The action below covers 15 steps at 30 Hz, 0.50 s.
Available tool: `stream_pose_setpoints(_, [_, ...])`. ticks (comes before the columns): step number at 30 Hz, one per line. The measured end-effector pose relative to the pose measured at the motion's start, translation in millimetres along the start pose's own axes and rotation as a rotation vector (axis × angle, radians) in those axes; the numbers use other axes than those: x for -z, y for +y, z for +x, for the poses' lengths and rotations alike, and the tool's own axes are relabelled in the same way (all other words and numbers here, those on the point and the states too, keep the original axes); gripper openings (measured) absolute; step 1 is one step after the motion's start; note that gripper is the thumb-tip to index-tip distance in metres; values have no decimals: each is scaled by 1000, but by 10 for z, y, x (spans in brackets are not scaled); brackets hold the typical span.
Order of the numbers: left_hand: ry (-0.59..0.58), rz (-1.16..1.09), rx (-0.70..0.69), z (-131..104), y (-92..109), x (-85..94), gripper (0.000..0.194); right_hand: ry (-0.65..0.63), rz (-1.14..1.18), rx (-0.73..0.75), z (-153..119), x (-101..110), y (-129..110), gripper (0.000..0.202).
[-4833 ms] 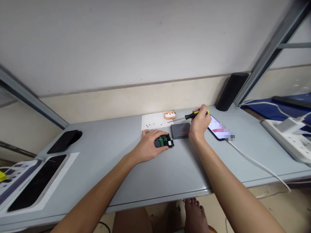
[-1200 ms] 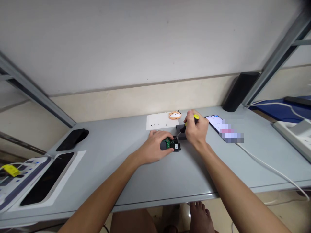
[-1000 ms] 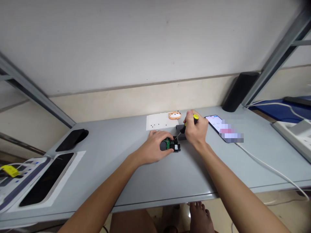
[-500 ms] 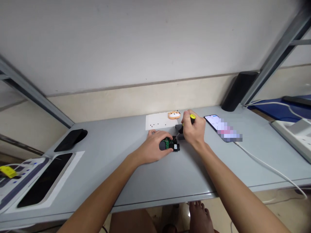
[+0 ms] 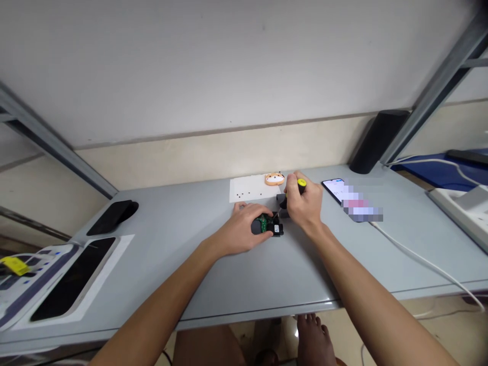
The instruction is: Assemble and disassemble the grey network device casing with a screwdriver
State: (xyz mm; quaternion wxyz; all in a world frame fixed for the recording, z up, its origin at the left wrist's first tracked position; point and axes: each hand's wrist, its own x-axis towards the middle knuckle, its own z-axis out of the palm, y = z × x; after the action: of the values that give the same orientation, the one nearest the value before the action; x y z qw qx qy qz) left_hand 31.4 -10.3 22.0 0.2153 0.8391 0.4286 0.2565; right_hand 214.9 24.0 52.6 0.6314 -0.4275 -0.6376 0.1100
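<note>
Near the middle of the grey desk (image 5: 152, 264) lies a small black device (image 5: 276, 229) with a green circuit board showing. My left hand (image 5: 244, 229) is closed around its left part, thumb at the near side and fingers at the far side. My right hand (image 5: 304, 203) grips a screwdriver (image 5: 301, 184) with a yellow-ended black handle, its shaft slanting down to the device; the exact tip contact is too small to tell. Behind them is a white sheet of paper (image 5: 244, 187) with several tiny dark pieces on it. A dark grey part (image 5: 282, 211) sits partly behind the right hand.
An orange and white animal-face case (image 5: 274, 178) rests at the paper's right. A phone (image 5: 339, 192) with a white cable lies to the right, before a black cylinder (image 5: 377, 142). On the left are a black tablet (image 5: 76, 279) and a black object (image 5: 109, 217). A wall stands behind.
The view has shifted very slightly. Both hands keep nearly the same places on the device and the screwdriver.
</note>
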Motion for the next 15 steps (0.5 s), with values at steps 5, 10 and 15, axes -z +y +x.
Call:
stream_pose_setpoints(5, [-9,-9,-3,3,-1,4,24,-9,-25,22,-2,-5,-26,37])
stream_pose_setpoints(10, [-17,-20,-1,12,-9,-5,24,-17,-9,24,2,-3,-46,37])
stream_pose_setpoints(15, [-7,-25,-9,5,-28,-15,26,-30,-25,34,12,4,-45,38])
